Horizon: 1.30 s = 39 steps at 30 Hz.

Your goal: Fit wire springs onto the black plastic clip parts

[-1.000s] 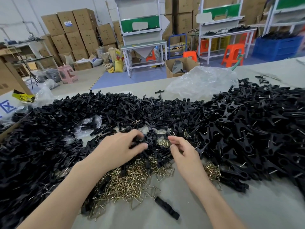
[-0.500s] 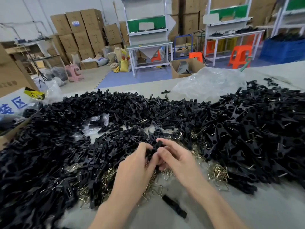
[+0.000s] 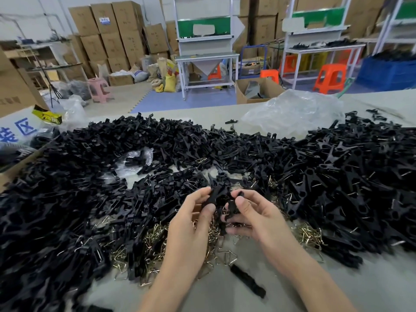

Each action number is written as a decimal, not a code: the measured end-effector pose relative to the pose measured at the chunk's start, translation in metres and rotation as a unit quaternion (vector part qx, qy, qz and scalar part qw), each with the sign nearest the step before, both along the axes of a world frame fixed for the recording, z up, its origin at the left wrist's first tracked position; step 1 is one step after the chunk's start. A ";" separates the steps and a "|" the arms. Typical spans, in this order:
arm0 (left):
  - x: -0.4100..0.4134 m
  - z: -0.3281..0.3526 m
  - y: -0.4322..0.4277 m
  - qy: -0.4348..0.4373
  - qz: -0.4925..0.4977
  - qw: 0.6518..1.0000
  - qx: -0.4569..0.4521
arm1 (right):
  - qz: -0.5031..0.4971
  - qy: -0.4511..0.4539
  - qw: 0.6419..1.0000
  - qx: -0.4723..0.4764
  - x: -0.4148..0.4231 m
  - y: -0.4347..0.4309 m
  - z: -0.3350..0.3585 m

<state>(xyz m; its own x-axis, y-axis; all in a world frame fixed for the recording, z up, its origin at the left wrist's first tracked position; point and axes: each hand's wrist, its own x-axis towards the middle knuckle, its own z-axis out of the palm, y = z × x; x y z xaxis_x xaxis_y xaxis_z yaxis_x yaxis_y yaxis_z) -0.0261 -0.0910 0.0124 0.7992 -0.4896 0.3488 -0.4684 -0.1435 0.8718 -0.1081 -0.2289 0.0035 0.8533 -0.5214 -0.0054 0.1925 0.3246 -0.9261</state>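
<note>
My left hand pinches a black plastic clip part between thumb and fingers, raised above the table. My right hand grips a second black clip part right beside it; the two parts nearly touch. Below the hands lies a heap of brass-coloured wire springs. Whether either hand also holds a spring is hidden by the fingers. A wide pile of loose black clip parts covers the left and middle of the table.
A second mound of black clips with springs fills the right side. One lone black part lies on the grey table near me. A crumpled clear plastic bag sits behind, a cardboard box at the left edge.
Both hands came together from the pile and lifted, each now holding a black clip part. The camera view has shifted slightly closer.
</note>
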 end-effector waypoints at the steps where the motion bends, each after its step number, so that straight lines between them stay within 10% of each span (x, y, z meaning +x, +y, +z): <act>1: 0.000 0.000 0.000 0.036 0.011 0.999 -0.025 | 0.005 0.001 1.000 0.002 0.000 0.000 -0.001; 14: -0.008 0.002 -0.006 0.202 -0.051 0.971 -0.116 | 0.024 -0.009 1.000 0.006 0.001 0.001 -0.001; 39: -0.016 -0.002 -0.010 0.133 -0.025 0.987 -0.084 | -0.015 -0.005 0.999 -0.034 -0.003 0.003 0.003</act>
